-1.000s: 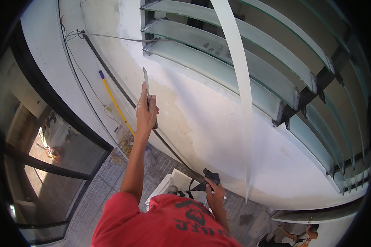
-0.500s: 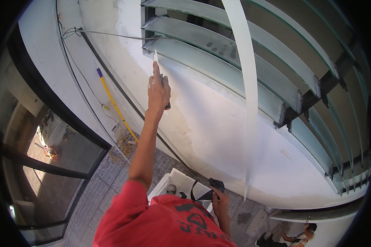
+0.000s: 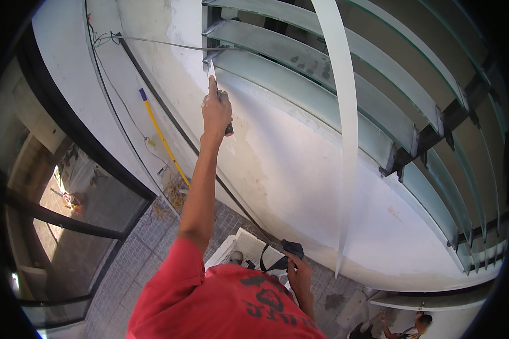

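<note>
My left hand [image 3: 216,110] reaches up the wall, closed round the dark handle of a putty knife, index finger stretched along it. The putty knife's pale blade [image 3: 211,69] points at the lower left corner of a louvre window [image 3: 277,73]; I cannot tell if the tip touches. Low in the middle, my right hand [image 3: 301,278] is closed by a black strapped object [image 3: 292,248], whose kind I cannot make out. The fingers are partly hidden. White wall [image 3: 300,175] lies below the glass slats, with rougher beige patches.
A pale strip [image 3: 346,113] hangs across the window. A grey cable [image 3: 169,44] runs to its left corner. A yellow pole [image 3: 163,135] leans by tangled cord [image 3: 175,198]. Below me is a white perforated platform [image 3: 246,243]. Another person [image 3: 418,326] is at lower right; dark-framed glass [image 3: 85,209] stands left.
The putty knife and my left hand have shifted slightly up and left against the window corner. The whole view has moved a little. My right hand stays by the black object.
</note>
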### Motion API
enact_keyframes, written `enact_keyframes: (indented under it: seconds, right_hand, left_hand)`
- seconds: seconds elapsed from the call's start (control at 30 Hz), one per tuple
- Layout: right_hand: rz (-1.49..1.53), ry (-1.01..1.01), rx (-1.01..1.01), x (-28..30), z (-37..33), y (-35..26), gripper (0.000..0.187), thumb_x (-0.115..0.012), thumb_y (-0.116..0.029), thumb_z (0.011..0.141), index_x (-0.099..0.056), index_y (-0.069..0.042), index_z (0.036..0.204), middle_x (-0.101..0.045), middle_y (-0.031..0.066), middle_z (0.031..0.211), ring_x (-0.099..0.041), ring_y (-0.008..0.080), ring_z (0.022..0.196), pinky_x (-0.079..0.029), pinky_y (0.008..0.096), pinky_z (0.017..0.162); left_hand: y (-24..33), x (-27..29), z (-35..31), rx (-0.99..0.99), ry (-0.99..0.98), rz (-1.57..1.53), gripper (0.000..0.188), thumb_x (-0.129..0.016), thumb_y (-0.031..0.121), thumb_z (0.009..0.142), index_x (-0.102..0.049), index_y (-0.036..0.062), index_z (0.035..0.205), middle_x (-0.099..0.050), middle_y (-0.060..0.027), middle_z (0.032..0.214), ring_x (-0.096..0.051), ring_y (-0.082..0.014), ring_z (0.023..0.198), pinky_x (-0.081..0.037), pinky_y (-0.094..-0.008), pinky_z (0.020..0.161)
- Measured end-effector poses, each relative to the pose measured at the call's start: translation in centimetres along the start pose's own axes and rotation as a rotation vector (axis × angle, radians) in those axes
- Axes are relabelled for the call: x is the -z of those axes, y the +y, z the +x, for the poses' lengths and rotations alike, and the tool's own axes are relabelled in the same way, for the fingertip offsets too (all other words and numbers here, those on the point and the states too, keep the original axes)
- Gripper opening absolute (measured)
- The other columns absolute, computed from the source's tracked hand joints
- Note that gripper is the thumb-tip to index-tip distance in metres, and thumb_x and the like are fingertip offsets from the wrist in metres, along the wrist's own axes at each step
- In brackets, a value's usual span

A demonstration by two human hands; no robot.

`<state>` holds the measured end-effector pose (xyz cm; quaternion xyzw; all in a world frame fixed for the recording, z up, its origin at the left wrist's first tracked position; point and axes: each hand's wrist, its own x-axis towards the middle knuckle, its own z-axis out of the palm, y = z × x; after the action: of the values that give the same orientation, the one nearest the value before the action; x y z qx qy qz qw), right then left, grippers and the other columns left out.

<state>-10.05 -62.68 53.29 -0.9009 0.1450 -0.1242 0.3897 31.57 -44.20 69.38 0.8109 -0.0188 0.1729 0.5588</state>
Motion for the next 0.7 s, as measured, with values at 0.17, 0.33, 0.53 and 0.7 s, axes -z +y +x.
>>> enact_keyframes:
  seconds: [0.17, 0.33, 0.53, 0.7]
  right_hand:
    - [0.062, -0.027, -0.009, 0.2, 0.5, -0.7, 0.025, -0.063, -0.006, 0.09, -0.074, -0.013, 0.111, -0.065, 0.0153, 0.086, -0.066, 0.0294, 0.078, -0.05, 0.0379, 0.067]
    - [0.079, -0.046, -0.031, 0.0, 0.6, -0.4, 0.023, -0.062, -0.005, 0.09, -0.074, -0.012, 0.108, -0.066, 0.0164, 0.09, -0.067, 0.0303, 0.08, -0.051, 0.0379, 0.07]
    - [0.075, -0.056, -0.061, 0.0, 0.2, -0.6, 0.024, -0.061, -0.004, 0.09, -0.074, -0.012, 0.108, -0.067, 0.0174, 0.092, -0.067, 0.0319, 0.081, -0.051, 0.0389, 0.071]
    - [0.078, -0.053, -0.07, -0.6, -0.1, 0.4, 0.024, -0.061, -0.004, 0.09, -0.074, -0.012, 0.108, -0.067, 0.017, 0.091, -0.067, 0.0319, 0.081, -0.051, 0.0385, 0.07]
  left_hand:
    - [0.2, 0.3, -1.2, 0.019, -0.068, -0.092, 0.059, -0.043, 0.015, 0.097, -0.03, 0.0021, 0.153, -0.061, -0.0218, 0.087, -0.063, -0.0259, 0.055, -0.056, -0.0367, 0.048]
    - [-0.2, 0.8, 0.1, 0.023, 0.001, -0.117, 0.062, -0.047, 0.013, 0.096, -0.03, 0.0065, 0.154, -0.06, -0.0145, 0.078, -0.06, -0.0191, 0.053, -0.057, -0.0345, 0.048]
    - [-0.9, 1.1, 0.1, 0.012, -0.025, -0.111, 0.06, -0.045, 0.014, 0.096, -0.03, 0.0027, 0.153, -0.064, -0.0232, 0.091, -0.066, -0.0286, 0.063, -0.057, -0.0358, 0.046]
    - [-0.7, 1.4, -1.3, -0.014, -0.086, -0.05, 0.058, -0.045, 0.011, 0.096, -0.032, 0.0042, 0.153, -0.063, -0.02, 0.092, -0.062, -0.0239, 0.055, -0.058, -0.0347, 0.044]
